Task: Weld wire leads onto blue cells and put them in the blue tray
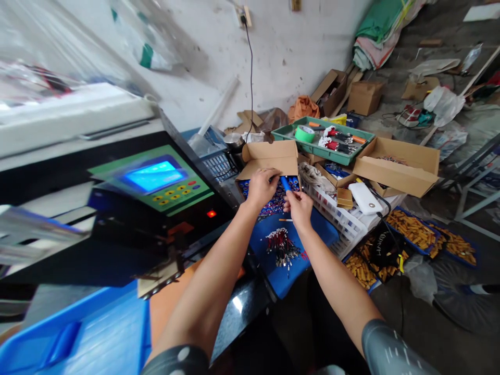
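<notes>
My right hand (300, 209) is closed round the lower end of a blue cylindrical battery cell (286, 184), which tilts over the front of an open cardboard box (270, 158). Rows of blue-wrapped cells (278, 202) fill that box. At its left side, my left hand (264, 186) hovers with curled fingers; whatever may be between the fingertips is hidden. Below both hands, a blue work surface (269, 225) carries a bundle of red and black wires with white connectors (282, 246). A thin orange-and-white stick (286, 220) lies just above the bundle.
A machine with a lit display (156, 176) stands close on my left, above a blue bin (105, 328). To the right are a white basket (332, 213), a green tray (330, 154) with wires and tape, and blue trays of orange cylinders (414, 229).
</notes>
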The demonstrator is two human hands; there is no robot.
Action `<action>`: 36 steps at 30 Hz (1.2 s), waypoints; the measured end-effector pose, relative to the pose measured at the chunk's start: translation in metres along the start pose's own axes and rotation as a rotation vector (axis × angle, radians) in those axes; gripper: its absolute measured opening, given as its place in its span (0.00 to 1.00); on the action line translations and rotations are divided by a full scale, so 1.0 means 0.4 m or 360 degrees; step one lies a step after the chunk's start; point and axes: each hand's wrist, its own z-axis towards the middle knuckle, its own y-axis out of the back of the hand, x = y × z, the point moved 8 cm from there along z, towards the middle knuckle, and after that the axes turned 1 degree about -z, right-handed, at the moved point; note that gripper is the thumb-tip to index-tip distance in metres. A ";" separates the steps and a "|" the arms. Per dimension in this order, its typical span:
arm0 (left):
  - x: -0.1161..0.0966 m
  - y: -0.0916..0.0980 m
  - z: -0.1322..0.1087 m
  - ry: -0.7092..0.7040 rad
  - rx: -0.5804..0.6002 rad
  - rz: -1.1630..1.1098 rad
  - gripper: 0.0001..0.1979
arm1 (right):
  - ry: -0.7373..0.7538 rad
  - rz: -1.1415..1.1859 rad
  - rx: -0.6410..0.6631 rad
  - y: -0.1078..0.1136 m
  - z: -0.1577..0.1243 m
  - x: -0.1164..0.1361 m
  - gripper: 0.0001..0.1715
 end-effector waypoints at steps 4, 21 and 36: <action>-0.001 0.003 0.000 -0.0020 -0.0027 -0.0044 0.11 | -0.0073 0.0051 0.0016 -0.022 0.005 0.001 0.25; 0.007 0.005 0.006 0.0052 0.0173 -0.0157 0.14 | -0.0319 0.0442 0.0135 -0.115 0.059 -0.007 0.23; 0.009 -0.006 0.011 0.0044 0.0189 -0.0056 0.08 | -0.0154 0.0023 0.0434 0.048 0.004 -0.052 0.29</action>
